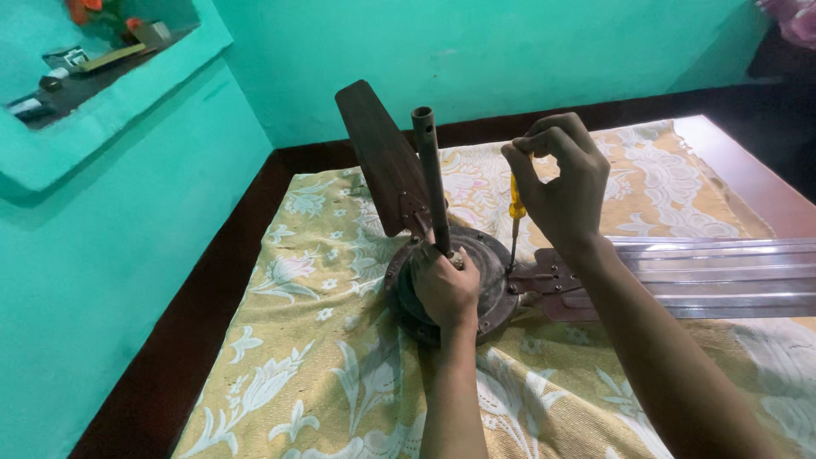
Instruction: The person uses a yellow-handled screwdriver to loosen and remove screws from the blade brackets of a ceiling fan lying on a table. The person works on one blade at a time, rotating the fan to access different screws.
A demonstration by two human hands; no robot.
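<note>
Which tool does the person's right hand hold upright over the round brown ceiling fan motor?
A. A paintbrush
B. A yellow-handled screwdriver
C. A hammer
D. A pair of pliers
B: the right hand grips a yellow-handled screwdriver, its thin shaft pointing down at the round brown ceiling fan motor.

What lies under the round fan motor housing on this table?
A yellow floral cloth lies under the fan motor housing, covering the table. The cloth directly beneath the housing is hidden.

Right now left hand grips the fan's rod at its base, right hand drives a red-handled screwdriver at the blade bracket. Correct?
Not quite: the screwdriver handle is yellow, not red, as the head view shows. The rest holds: left hand grips the rod at its base, right hand works at the blade bracket.
</note>
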